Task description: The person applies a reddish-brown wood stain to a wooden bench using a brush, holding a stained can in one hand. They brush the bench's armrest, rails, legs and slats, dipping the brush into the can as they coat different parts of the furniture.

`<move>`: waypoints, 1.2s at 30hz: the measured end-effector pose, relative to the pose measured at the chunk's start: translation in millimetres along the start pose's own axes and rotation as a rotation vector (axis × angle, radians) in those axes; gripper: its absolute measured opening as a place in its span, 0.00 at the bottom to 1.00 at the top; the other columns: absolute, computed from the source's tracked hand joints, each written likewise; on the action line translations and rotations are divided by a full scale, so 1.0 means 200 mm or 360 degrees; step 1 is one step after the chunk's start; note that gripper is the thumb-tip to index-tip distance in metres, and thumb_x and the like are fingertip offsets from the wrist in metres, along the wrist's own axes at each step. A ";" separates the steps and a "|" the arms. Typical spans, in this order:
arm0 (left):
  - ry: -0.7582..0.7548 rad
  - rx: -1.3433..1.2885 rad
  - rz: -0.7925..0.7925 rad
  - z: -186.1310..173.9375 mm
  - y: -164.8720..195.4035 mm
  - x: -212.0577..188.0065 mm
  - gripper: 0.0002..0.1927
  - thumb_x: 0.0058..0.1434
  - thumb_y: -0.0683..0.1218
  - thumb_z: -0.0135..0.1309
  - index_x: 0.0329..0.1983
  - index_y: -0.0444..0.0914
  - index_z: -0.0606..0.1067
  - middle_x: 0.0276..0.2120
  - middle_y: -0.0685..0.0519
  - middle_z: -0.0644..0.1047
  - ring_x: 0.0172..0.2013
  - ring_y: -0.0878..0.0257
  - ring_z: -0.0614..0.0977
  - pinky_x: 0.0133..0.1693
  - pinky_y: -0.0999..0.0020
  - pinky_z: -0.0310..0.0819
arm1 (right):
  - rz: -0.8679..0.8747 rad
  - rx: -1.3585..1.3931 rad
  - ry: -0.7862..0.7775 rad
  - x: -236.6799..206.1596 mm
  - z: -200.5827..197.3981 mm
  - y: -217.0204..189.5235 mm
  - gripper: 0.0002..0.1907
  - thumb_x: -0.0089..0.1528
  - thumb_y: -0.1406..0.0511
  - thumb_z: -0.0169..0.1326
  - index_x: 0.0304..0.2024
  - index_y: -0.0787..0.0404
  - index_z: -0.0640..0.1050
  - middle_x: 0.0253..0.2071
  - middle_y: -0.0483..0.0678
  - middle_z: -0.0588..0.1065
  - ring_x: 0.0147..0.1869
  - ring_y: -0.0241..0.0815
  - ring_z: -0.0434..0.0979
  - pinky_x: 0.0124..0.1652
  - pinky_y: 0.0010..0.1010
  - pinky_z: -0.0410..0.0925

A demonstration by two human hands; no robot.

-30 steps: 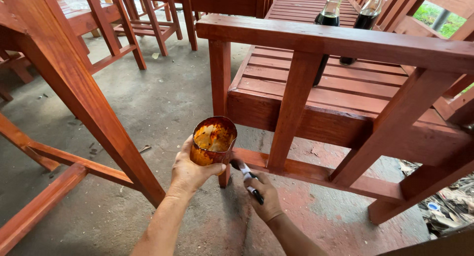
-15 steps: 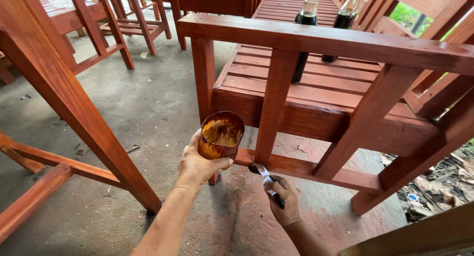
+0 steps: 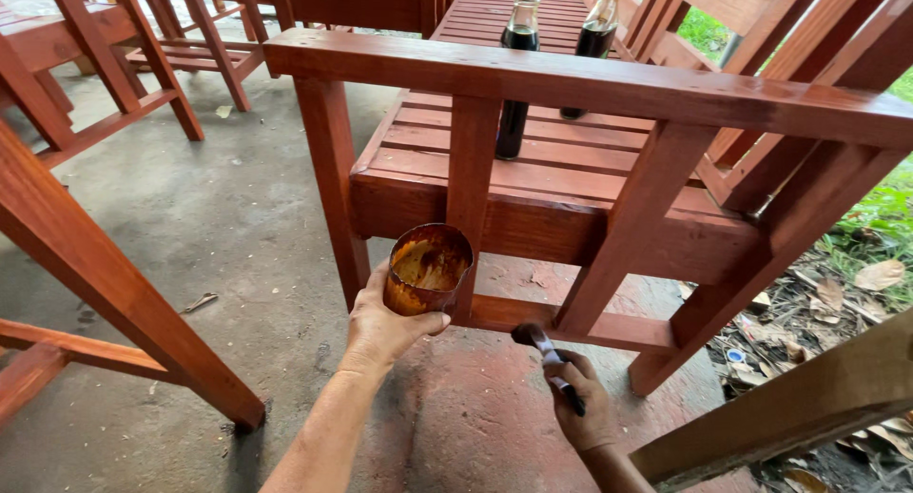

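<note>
The left hand (image 3: 385, 327) grips a stained can (image 3: 427, 270) while the right hand (image 3: 582, 409) closes around a brush (image 3: 547, 350), seemingly touching the chair's lower rail (image 3: 609, 327).

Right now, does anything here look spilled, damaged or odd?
Yes. The cup in the left hand is smeared with orange-brown stain inside and out. The floor under the bench is tinted red. Nothing looks broken.

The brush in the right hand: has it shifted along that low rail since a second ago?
Yes. The brush has slid right along the lower rail, away from the chair leg beside the cup.
</note>
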State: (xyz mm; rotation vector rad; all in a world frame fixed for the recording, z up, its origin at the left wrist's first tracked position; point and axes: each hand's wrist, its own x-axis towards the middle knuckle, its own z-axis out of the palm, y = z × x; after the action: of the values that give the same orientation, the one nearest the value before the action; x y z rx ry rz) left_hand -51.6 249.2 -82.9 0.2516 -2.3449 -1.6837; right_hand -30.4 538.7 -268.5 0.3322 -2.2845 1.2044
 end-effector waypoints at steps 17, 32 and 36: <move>-0.0285 0.0232 -0.0125 0.21 -0.05 -0.07 0.63 0.28 0.48 0.77 0.71 0.50 0.58 0.60 0.54 0.74 0.62 0.58 0.74 0.67 0.62 0.64 | 0.0538 -0.0296 0.0342 -0.03 -0.29 0.07 0.07 0.57 0.68 0.63 0.39 0.57 0.81 0.44 0.50 0.80 0.46 0.46 0.82 0.43 0.34 0.73; -0.0518 0.0294 0.0325 0.40 -0.24 -0.12 0.58 0.31 0.44 0.75 0.68 0.52 0.60 0.62 0.50 0.64 0.66 0.52 0.67 0.67 0.59 0.64 | 0.0039 0.0452 -0.0390 0.50 -0.88 -0.68 0.09 0.51 0.75 0.66 0.31 0.60 0.81 0.47 0.48 0.82 0.41 0.38 0.82 0.36 0.31 0.74; -0.0556 0.0315 0.0519 0.45 -0.19 -0.14 0.55 0.32 0.44 0.73 0.66 0.53 0.62 0.62 0.50 0.65 0.65 0.51 0.70 0.66 0.60 0.70 | -0.0168 0.0393 -0.0888 0.61 -0.85 -0.86 0.10 0.51 0.77 0.62 0.33 0.60 0.84 0.45 0.47 0.84 0.44 0.41 0.84 0.37 0.31 0.76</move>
State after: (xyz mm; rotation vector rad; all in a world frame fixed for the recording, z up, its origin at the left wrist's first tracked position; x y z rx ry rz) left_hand -52.0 326.0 -149.0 -0.4047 -2.6216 -1.4326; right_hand 2.9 582.8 -3.8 0.9739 -2.5233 1.4802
